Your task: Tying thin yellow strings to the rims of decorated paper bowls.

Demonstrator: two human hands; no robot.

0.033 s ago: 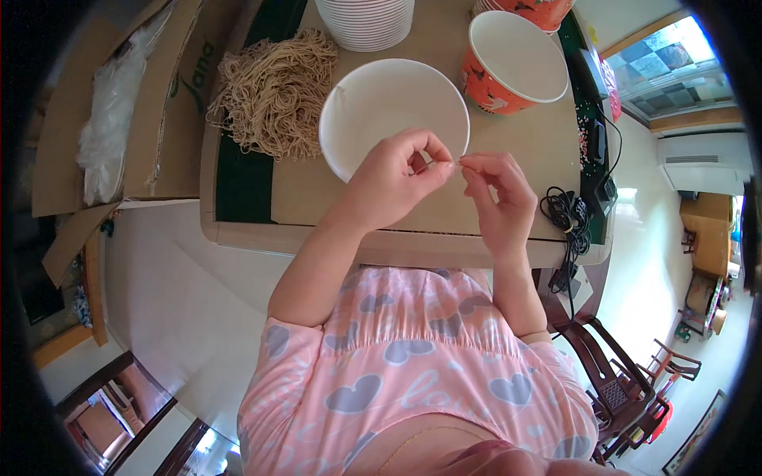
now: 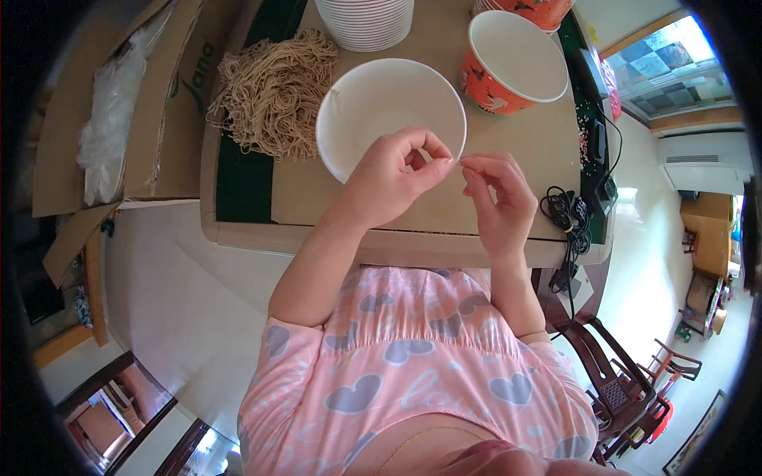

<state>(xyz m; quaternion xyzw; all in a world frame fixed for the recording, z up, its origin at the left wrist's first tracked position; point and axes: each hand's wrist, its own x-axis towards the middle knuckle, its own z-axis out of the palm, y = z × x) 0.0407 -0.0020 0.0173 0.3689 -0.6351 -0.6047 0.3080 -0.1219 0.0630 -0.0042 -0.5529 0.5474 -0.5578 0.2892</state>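
Note:
A white round tub (image 2: 389, 103) stands on the table before me, with a short pale bit of string on its inner left wall. My left hand (image 2: 401, 174) reaches over the tub's near rim, thumb and forefinger pressed together. Almost touching those fingertips, my right hand (image 2: 502, 194) pinches too, just beside the tub's right rim. Whatever is between the fingertips is too fine to make out. To the tub's left lies a heap of tan strings (image 2: 278, 95), loosely tangled.
Nested white tubs (image 2: 367, 24) stand behind. An orange patterned tub (image 2: 496, 79) is at the back right, near a second orange tub (image 2: 533, 12). Coiled black cable (image 2: 567, 214) hangs over the right edge. An open cardboard box (image 2: 175, 119) with clear plastic sits left.
The white tub has shifted very slightly to the left. Both hands keep nearly the same place and the same pinch.

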